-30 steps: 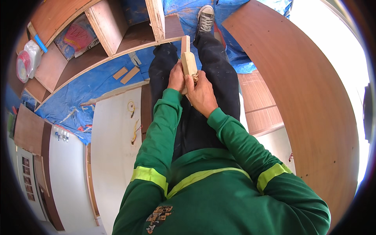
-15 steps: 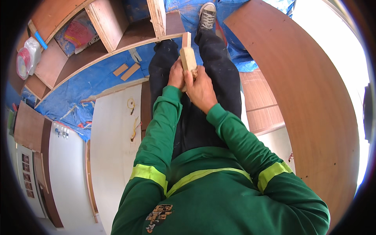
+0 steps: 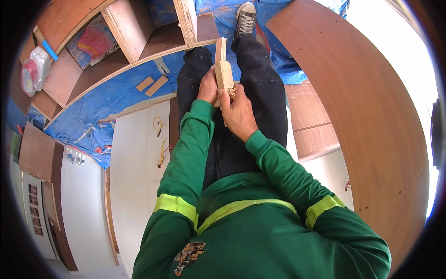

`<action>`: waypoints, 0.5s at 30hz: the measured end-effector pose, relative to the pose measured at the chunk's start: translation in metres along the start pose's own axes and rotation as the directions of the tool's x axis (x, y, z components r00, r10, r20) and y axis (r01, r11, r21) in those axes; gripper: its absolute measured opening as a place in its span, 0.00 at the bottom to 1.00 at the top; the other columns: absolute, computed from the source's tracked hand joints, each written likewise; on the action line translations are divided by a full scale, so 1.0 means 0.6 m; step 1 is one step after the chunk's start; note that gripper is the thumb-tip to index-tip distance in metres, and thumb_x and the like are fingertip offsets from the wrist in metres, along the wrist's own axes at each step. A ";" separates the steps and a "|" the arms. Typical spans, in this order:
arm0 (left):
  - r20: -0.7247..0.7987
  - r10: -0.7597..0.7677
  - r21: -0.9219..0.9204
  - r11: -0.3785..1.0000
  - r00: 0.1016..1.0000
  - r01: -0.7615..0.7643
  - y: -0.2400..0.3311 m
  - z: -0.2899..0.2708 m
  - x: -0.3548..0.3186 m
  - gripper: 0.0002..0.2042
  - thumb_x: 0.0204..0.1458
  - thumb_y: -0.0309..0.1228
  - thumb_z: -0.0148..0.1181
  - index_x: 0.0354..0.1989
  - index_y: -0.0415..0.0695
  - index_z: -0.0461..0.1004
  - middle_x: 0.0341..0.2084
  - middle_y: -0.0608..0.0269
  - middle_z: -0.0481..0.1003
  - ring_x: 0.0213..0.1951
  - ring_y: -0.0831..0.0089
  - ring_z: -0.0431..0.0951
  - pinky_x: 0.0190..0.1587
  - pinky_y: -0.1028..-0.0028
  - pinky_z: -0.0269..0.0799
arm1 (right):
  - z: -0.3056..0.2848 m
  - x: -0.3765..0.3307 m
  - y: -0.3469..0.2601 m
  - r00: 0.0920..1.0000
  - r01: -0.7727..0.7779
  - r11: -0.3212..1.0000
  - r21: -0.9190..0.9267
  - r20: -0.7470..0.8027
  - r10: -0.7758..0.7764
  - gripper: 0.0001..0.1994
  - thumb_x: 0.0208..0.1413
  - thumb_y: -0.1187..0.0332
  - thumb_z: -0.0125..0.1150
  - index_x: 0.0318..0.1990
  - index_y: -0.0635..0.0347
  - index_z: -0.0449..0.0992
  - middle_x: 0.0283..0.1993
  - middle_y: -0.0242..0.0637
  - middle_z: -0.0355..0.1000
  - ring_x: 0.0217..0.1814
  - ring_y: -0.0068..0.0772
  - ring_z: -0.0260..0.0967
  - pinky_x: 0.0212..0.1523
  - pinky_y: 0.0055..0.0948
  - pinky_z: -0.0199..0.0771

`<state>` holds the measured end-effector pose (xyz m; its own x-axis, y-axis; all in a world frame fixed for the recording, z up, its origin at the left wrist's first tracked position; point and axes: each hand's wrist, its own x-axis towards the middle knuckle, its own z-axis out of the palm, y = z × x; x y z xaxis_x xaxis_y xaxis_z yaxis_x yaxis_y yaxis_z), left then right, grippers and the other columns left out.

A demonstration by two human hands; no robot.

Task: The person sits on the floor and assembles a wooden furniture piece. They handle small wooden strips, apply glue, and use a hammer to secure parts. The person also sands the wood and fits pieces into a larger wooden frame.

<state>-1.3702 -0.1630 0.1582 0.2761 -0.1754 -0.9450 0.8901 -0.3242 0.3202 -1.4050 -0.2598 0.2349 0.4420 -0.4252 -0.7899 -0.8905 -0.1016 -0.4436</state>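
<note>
— Wood is gripped by both hands: a pale block (image 3: 224, 74) is pinched by the left hand (image 3: 208, 86) on its left side, while the right hand (image 3: 238, 113) is closed against its near end. A thin strip (image 3: 219, 49) is seen standing up behind the block, toward the far side.

— Where is the block held?

— Above the lap, between the dark trouser legs (image 3: 232, 93), with the grey shoe (image 3: 245, 18) farther off.

— What is found around it?

— A blue tarp (image 3: 107, 102) is spread on the floor to the left, with two small offcuts (image 3: 152, 85) lying on it. A large curved brown panel (image 3: 362, 121) is placed on the right, and a white board (image 3: 139, 172) nearer on the left.

— What could go wrong?

— The block might be let slip, since it is braced only by fingers in mid-air; a dropped piece would probably land on the legs or foot.
</note>
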 end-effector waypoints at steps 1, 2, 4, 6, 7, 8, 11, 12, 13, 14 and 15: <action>0.004 -0.064 -0.095 0.993 0.998 0.064 -0.009 -0.003 0.007 0.22 0.71 0.44 0.41 0.48 0.39 0.78 0.39 0.57 0.79 0.40 0.71 0.80 0.45 0.68 0.75 | 0.011 0.018 0.008 1.000 -0.011 1.000 0.003 -0.020 0.011 0.23 0.65 0.52 0.56 0.44 0.70 0.70 0.40 0.70 0.76 0.47 0.76 0.74 0.47 0.62 0.76; 0.009 -0.134 -0.196 0.972 0.991 0.133 -0.025 -0.005 0.015 0.22 0.71 0.44 0.42 0.48 0.38 0.78 0.40 0.56 0.79 0.41 0.70 0.80 0.45 0.68 0.75 | 0.021 0.044 0.020 0.999 -0.025 1.000 -0.001 -0.033 0.025 0.23 0.65 0.52 0.56 0.44 0.70 0.71 0.39 0.69 0.76 0.47 0.76 0.74 0.47 0.62 0.76; 0.036 -0.281 -0.208 0.936 0.959 0.283 -0.029 -0.015 0.019 0.24 0.71 0.45 0.43 0.51 0.36 0.77 0.42 0.55 0.80 0.44 0.69 0.80 0.49 0.70 0.74 | 0.052 0.226 0.054 0.988 -0.136 0.981 -0.135 -0.088 0.125 0.26 0.63 0.48 0.57 0.43 0.72 0.73 0.41 0.69 0.77 0.48 0.72 0.76 0.50 0.58 0.79; 0.001 -0.315 -0.078 0.946 0.949 0.314 -0.043 -0.020 0.029 0.25 0.70 0.46 0.43 0.54 0.34 0.77 0.44 0.54 0.80 0.48 0.69 0.79 0.53 0.71 0.72 | 0.056 0.334 0.047 0.969 -0.211 0.958 -0.194 -0.174 0.178 0.28 0.62 0.47 0.57 0.42 0.74 0.73 0.41 0.68 0.77 0.48 0.71 0.76 0.50 0.56 0.79; 0.008 -0.274 -0.093 0.957 0.962 0.274 -0.056 -0.019 0.039 0.25 0.70 0.46 0.43 0.54 0.35 0.77 0.44 0.54 0.80 0.49 0.69 0.79 0.54 0.71 0.71 | 0.058 0.335 0.044 0.976 -0.171 0.967 -0.187 -0.168 0.140 0.28 0.62 0.47 0.57 0.43 0.74 0.73 0.41 0.68 0.77 0.48 0.71 0.76 0.49 0.57 0.79; 0.011 -0.232 -0.110 0.966 0.973 0.232 -0.068 -0.017 0.047 0.25 0.71 0.46 0.42 0.54 0.35 0.77 0.45 0.54 0.80 0.50 0.69 0.78 0.55 0.70 0.70 | 0.058 0.315 0.045 0.982 -0.128 0.975 -0.184 -0.160 0.099 0.28 0.62 0.48 0.57 0.43 0.74 0.73 0.41 0.69 0.77 0.47 0.71 0.76 0.49 0.57 0.79; 0.097 -0.151 -0.320 0.931 0.984 0.174 -0.054 -0.011 0.037 0.25 0.71 0.46 0.41 0.53 0.35 0.78 0.47 0.53 0.80 0.51 0.68 0.78 0.57 0.70 0.70 | 0.029 0.127 0.025 0.996 -0.082 0.995 -0.064 -0.036 0.080 0.23 0.65 0.51 0.56 0.45 0.70 0.72 0.40 0.71 0.76 0.47 0.74 0.74 0.48 0.60 0.76; 0.020 -0.202 -0.196 0.960 0.979 0.202 -0.010 -0.002 0.019 0.25 0.71 0.45 0.40 0.53 0.35 0.78 0.48 0.54 0.80 0.50 0.69 0.78 0.55 0.69 0.71 | 0.006 0.056 0.012 0.996 -0.086 0.996 -0.005 0.023 0.087 0.23 0.66 0.52 0.55 0.46 0.69 0.71 0.41 0.71 0.75 0.47 0.74 0.74 0.47 0.61 0.75; 0.006 -0.179 -0.156 0.972 0.984 0.178 0.002 0.003 0.015 0.25 0.71 0.45 0.40 0.53 0.35 0.78 0.48 0.54 0.80 0.50 0.69 0.78 0.56 0.69 0.71 | -0.013 -0.002 -0.003 0.997 -0.067 0.996 0.061 0.030 0.065 0.23 0.66 0.52 0.54 0.47 0.69 0.71 0.43 0.71 0.75 0.48 0.74 0.74 0.47 0.60 0.75; -0.003 -0.162 -0.108 0.981 0.987 0.160 0.005 0.003 0.013 0.25 0.71 0.45 0.40 0.54 0.35 0.77 0.48 0.54 0.79 0.50 0.69 0.77 0.56 0.69 0.70 | -0.025 -0.034 -0.016 0.995 -0.097 0.986 0.132 0.032 0.093 0.20 0.66 0.55 0.56 0.46 0.69 0.71 0.40 0.69 0.76 0.46 0.73 0.75 0.45 0.55 0.78; -0.009 -0.152 -0.049 0.987 0.988 0.151 0.003 0.001 0.010 0.25 0.71 0.45 0.40 0.55 0.35 0.77 0.48 0.54 0.79 0.50 0.69 0.77 0.56 0.68 0.70 | -0.017 -0.016 -0.007 0.994 -0.103 0.992 0.072 0.028 0.101 0.21 0.66 0.53 0.56 0.46 0.69 0.71 0.41 0.70 0.76 0.47 0.73 0.75 0.46 0.57 0.77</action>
<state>-1.3673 -0.1651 0.1529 0.1409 -0.1158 -0.9832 0.9385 -0.3006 0.1699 -1.4069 -0.2648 0.2486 0.3525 -0.4075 -0.8424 -0.9210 0.0081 -0.3894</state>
